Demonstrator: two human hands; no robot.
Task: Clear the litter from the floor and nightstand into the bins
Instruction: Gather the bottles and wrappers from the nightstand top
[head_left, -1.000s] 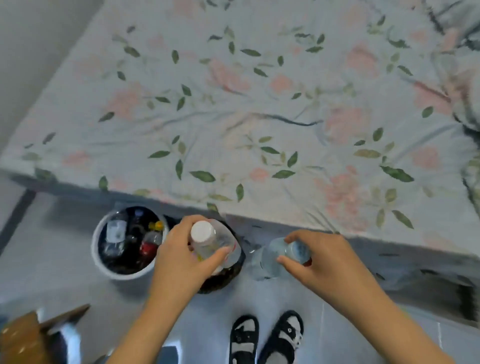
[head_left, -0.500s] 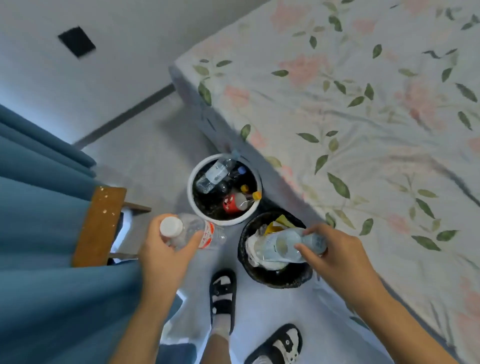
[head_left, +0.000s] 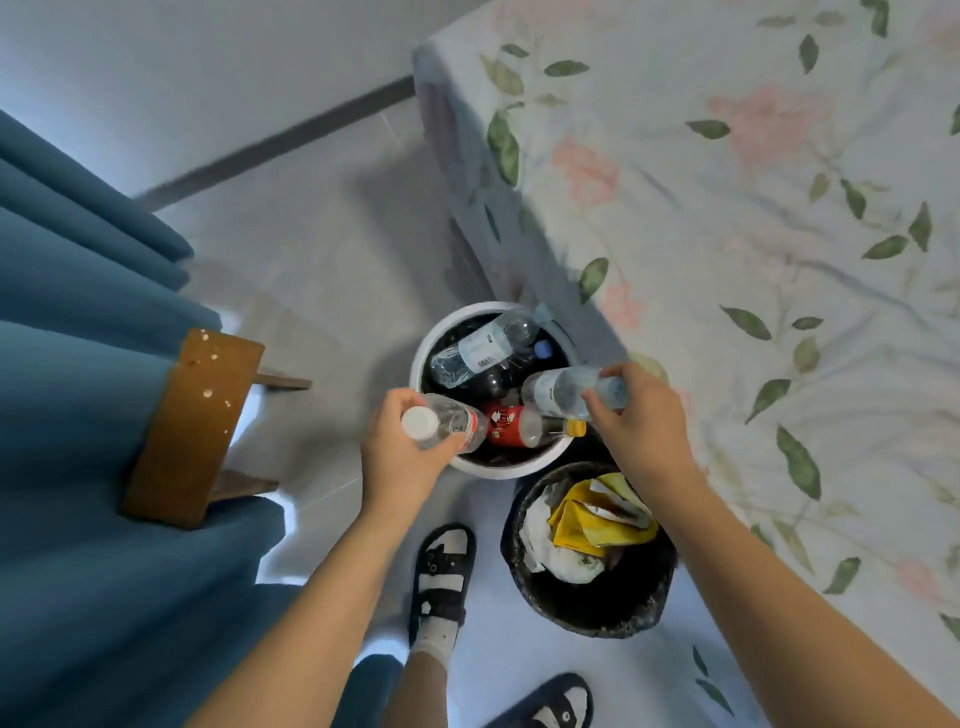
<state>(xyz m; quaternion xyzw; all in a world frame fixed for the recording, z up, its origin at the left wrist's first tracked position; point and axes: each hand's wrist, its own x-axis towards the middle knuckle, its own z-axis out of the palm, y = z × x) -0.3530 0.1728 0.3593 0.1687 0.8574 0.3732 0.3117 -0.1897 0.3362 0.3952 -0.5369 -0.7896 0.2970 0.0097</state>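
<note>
Two sandalled feet stand on the pale floor (head_left: 322, 291); the nearer sandal (head_left: 550, 706) is cut off by the bottom edge, the other sandal (head_left: 444, 566) shows whole. Two bins sit just beside each other against the bed (head_left: 753, 208). The nearer black bin (head_left: 597, 613) holds crumpled white paper and yellow wrappers (head_left: 587, 519); their number is hard to make out.

Both hands are closed around one clear plastic bottle each. The left hand (head_left: 400, 457) grips a white-capped bottle (head_left: 447, 423) at its neck, over the near-left rim of the white bin (head_left: 431, 343); its long axis runs from the cap at left toward the base at right, over the bin's inside. The right hand (head_left: 639, 421) pinches a second clear bottle (head_left: 561, 389) by its cap end, which the fingers hide; this bottle lies roughly level, base pointing left across the bin's mouth.

Inside the white bin lie at least three more bottles: a red-labelled bottle (head_left: 511, 426) with a yellow cap, a large clear bottle (head_left: 483, 345) with a white label, slanted up to the right, and a dark one beneath, mostly hidden.

To the left, a brown wooden stool (head_left: 192, 426) is partly covered by a blue curtain (head_left: 78, 389).
</note>
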